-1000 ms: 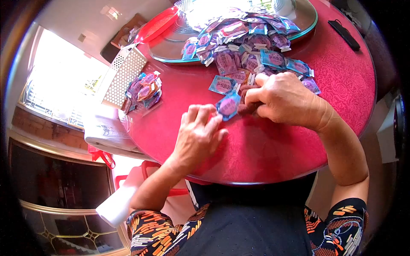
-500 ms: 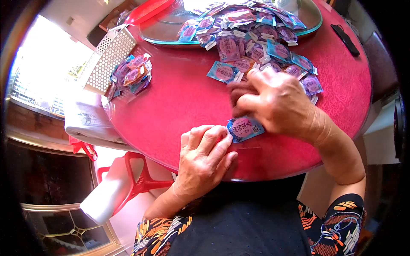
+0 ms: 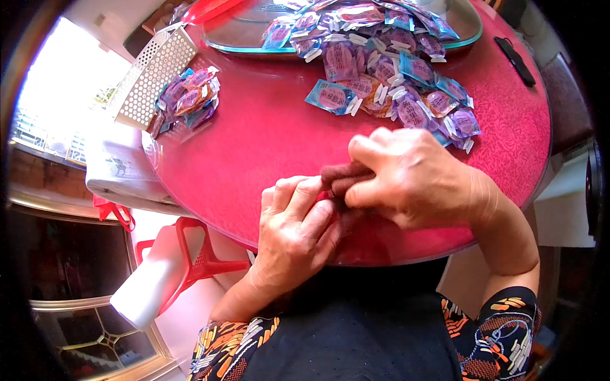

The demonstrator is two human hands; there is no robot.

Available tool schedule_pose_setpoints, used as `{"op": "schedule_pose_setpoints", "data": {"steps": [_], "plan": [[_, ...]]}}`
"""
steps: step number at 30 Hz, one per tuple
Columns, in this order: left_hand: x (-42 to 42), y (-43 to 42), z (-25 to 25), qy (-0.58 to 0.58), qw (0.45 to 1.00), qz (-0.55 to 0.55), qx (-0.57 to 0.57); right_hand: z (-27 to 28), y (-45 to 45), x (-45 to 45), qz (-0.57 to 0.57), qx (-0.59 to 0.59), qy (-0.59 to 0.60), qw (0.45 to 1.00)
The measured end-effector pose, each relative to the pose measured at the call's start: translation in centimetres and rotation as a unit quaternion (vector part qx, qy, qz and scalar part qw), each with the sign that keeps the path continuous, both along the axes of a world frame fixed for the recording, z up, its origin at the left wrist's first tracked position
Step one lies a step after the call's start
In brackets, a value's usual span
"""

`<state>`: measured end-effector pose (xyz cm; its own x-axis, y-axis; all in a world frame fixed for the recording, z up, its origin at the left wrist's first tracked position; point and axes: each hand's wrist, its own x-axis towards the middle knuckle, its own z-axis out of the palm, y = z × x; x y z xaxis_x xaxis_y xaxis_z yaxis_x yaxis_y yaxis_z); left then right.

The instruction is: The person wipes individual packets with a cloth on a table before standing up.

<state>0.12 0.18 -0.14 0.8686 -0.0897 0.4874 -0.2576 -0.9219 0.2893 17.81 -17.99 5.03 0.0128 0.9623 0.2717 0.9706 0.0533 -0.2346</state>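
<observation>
My right hand (image 3: pixel 406 178) is closed on a brown cloth (image 3: pixel 346 178) near the front of the red table (image 3: pixel 267 140). Close to its left, my left hand (image 3: pixel 295 222) has its fingers bent together around something I cannot make out; its fingertips meet the cloth. The blue packet is not visible between the hands. Beyond them lies a large heap of purple, blue and orange packets (image 3: pixel 340 60) with white tabs, spilling off a glass-edged tray (image 3: pixel 254 49). One blue packet (image 3: pixel 330 96) lies at the heap's near left edge.
A smaller packet pile (image 3: pixel 187 98) lies at the table's left, beside a white perforated basket (image 3: pixel 152 73). A black elongated object (image 3: pixel 515 60) is at the right edge. A red stool (image 3: pixel 197 254) and a white roll (image 3: pixel 149 279) are below left.
The blue packet between my hands has gone out of sight. My right hand has come down toward my left with the brown cloth. The view has shifted, moving the table's contents slightly up and left.
</observation>
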Motion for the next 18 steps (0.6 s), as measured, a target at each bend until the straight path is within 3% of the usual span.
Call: {"op": "schedule_pose_setpoints", "data": {"steps": [8, 11, 14, 18], "plan": [[0.2, -0.2, 0.7, 0.010, 0.999, -0.009, -0.038, 1.5, -2.9, 2.4, -0.107, -0.073, 0.001, 0.992], [0.2, -0.3, 0.8, 0.012, 0.999, -0.007, -0.035, 1.9, -2.8, 3.5, -0.083, -0.067, 0.060, 0.993], [0.1, -0.3, 0.6, 0.012, 0.999, -0.004, -0.036, 0.8, -1.4, 3.0, -0.066, 0.053, 0.106, 0.991], [0.2, -0.3, 0.5, 0.007, 0.999, -0.003, -0.039, -0.6, -0.9, 2.1, -0.112, 0.004, 0.032, 0.993]]}}
